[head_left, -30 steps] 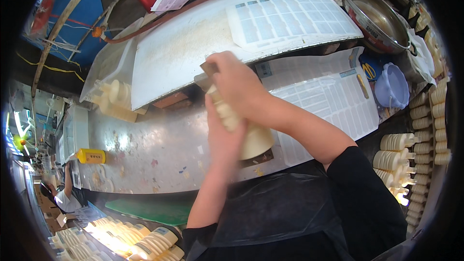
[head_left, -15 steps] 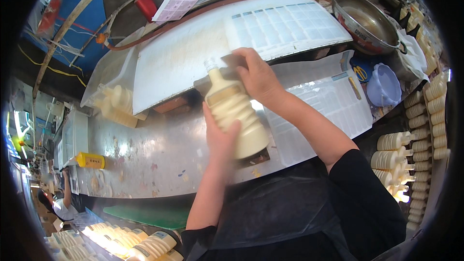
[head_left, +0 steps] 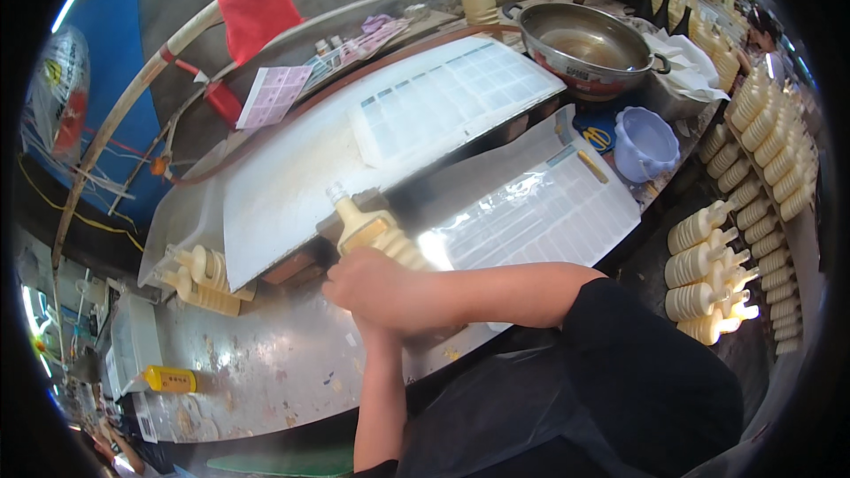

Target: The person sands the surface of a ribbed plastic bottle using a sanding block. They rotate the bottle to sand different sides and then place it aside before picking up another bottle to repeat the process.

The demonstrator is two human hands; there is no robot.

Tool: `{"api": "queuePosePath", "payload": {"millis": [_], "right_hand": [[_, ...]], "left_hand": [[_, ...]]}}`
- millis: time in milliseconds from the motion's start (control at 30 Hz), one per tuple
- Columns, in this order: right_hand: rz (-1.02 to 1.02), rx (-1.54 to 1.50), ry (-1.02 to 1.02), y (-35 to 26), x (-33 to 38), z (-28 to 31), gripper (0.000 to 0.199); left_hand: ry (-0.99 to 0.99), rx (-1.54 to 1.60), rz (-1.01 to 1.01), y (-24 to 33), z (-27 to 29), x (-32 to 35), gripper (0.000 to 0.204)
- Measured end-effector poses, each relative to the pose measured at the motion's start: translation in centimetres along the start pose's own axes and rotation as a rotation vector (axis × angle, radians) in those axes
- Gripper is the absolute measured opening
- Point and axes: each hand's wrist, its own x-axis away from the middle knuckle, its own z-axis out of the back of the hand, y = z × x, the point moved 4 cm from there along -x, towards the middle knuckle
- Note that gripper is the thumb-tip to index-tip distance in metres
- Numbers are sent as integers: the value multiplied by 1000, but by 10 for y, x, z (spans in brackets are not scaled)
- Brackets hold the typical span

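Observation:
A cream-coloured ribbed bottle (head_left: 372, 230) with a clear threaded neck tilts up and left above the metal worktable, a gold-brown band round its shoulder. My right hand (head_left: 381, 288) lies across the lower body with its fingers curled around the near side, slightly blurred. Beneath it, my left hand (head_left: 375, 335) comes up from below at the bottle's lower end. Its fingers are mostly covered by the right hand. Just beyond the bottle is a white board (head_left: 283, 177) bearing a sheet of pale labels (head_left: 460, 97). A second label sheet (head_left: 531, 212) lies right of the bottle.
Two cream bottles (head_left: 208, 279) lie at the left; a yellow bottle (head_left: 170, 379) rests nearer. A wide metal pan (head_left: 584, 44) and lilac bucket (head_left: 646, 146) stand at the far right. More cream bottles (head_left: 699, 274) crowd the right side. A red cloth (head_left: 252, 13) hangs on a pipe.
My right hand has come down from near the bottle's neck to its lower body, over my left hand. The bottle is lower and further left in view; the whole view has shifted.

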Motion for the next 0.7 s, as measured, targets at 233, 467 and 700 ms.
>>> {"api": "queuePosePath", "payload": {"millis": [233,467,700], "right_hand": [[-456,-86,435,90,48,50,24],[-793,-361,394,156,141,17,28],[-974,-274,257,165,186,38,35]], "left_hand": [[262,75,-206,32,-5,42,92],[254,222,-192,30,-9,46,87],[256,239,-170,38,-10,48,87]]}}
